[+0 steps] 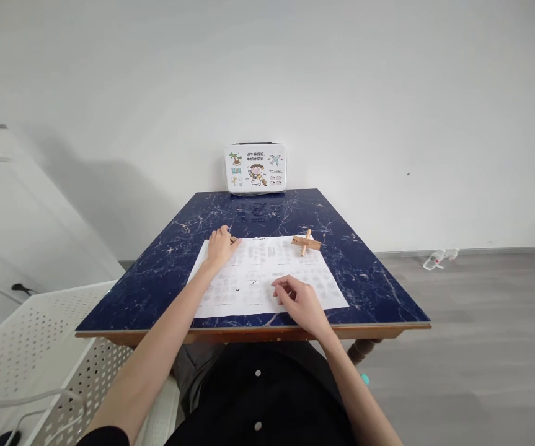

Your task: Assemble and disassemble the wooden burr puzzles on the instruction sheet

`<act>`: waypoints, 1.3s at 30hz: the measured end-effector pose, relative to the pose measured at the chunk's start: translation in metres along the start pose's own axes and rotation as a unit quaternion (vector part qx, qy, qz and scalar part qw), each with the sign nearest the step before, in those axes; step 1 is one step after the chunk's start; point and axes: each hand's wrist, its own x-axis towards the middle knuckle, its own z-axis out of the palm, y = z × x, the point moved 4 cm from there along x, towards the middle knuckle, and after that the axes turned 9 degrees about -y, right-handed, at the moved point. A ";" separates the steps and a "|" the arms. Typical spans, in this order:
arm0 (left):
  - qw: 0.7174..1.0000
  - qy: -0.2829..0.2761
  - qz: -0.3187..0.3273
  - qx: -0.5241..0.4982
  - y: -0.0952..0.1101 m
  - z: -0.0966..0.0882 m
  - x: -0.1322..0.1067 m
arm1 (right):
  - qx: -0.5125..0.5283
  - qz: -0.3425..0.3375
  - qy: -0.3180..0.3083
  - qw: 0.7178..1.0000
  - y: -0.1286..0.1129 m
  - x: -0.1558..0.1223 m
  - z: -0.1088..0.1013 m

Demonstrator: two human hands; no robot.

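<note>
A white printed sheet [258, 303] lies flat on the blue marbled table. My left hand [221, 248] rests at its far left corner, fingers bent, with a small brown wooden piece [232, 240] showing between thumb and forefinger. Over the sheet's near right part is my right hand [299, 300], its fingers curled inward; a bit of something dark shows under them, too hidden to name. Two crossed wooden pieces [306, 243], a flat strip and a round stick, lie at the sheet's far right corner. Small dark marks or crumbs dot the sheet's middle.
A white case with cartoon prints [255, 168] stands against the wall on the table's far edge. Left of the table is a white perforated basket [62, 310] with cables. Plastic bottles [434, 259] lie on the floor at right.
</note>
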 end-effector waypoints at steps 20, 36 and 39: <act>0.958 -0.147 0.143 -0.200 0.093 -0.015 -0.170 | 0.004 -0.007 0.005 1.000 0.007 0.001 0.000; 0.953 -0.157 0.072 -0.249 0.081 -0.022 -0.180 | -0.048 -0.018 -0.010 0.999 0.006 0.002 -0.002; 0.953 -0.157 0.073 -0.247 0.081 -0.023 -0.181 | -0.048 -0.021 -0.008 0.999 0.006 0.001 -0.002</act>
